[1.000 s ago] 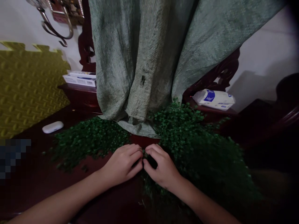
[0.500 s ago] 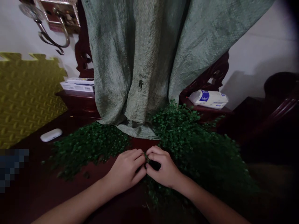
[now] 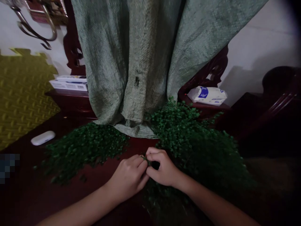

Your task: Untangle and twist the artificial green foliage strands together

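My left hand [image 3: 133, 172] and my right hand [image 3: 162, 167] meet fingertip to fingertip above the dark red table [image 3: 98, 179]. Between them is a small green sprig [image 3: 145, 158], pinched by both; most of it is hidden by the fingers. To the right lies a large heap of leafy green stems with small round heads [image 3: 188, 135], reaching under my right forearm. A smaller, looser heap of green pieces [image 3: 87, 150] spreads on the table to the left of my left hand.
A greenish woven sack [image 3: 141, 62] drapes down behind the heaps. A white case [image 3: 43, 138] lies at the left, and white boxes [image 3: 69, 85] sit on a ledge. A tissue pack [image 3: 208, 95] rests on the right ledge. A yellow foam mat [image 3: 21, 94] stands at far left.
The view has shifted a little, so the background sits farther left. Both hands stay together at the sprig, with more of its green showing between the fingers.
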Demonstrator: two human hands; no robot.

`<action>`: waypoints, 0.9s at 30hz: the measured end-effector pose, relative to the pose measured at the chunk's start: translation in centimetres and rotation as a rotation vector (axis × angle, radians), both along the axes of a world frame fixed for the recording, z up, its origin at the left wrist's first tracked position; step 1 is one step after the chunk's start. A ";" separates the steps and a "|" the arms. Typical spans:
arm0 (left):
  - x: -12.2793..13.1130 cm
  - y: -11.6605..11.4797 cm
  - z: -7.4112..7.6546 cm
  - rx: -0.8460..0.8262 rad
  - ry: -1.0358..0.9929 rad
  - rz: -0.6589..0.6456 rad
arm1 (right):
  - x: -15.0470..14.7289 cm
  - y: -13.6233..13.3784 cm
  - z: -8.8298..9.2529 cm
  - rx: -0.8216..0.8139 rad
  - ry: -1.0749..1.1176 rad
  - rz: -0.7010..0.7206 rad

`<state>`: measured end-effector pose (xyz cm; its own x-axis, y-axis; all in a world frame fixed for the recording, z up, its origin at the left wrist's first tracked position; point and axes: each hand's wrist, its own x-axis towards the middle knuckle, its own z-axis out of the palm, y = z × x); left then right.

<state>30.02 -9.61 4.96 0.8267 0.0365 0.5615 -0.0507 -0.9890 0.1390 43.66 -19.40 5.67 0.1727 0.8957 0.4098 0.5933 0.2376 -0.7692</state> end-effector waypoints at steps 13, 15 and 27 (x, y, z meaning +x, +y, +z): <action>-0.3 1.5 0.5 -0.211 -0.028 -0.011 | 1.1 -0.4 1.8 0.268 0.113 -0.369; -0.3 1.3 0.5 -0.201 -0.017 -0.037 | 1.3 -0.5 2.5 0.376 0.096 -0.463; -0.7 1.1 0.7 -0.104 0.062 -0.068 | 0.3 2.6 8.0 0.547 -0.359 -0.428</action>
<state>29.33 -8.54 5.61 0.8624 0.0350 0.5050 -0.1049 -0.9636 0.2460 43.99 -16.83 13.67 0.2307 0.4359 0.8699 0.9093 0.2217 -0.3522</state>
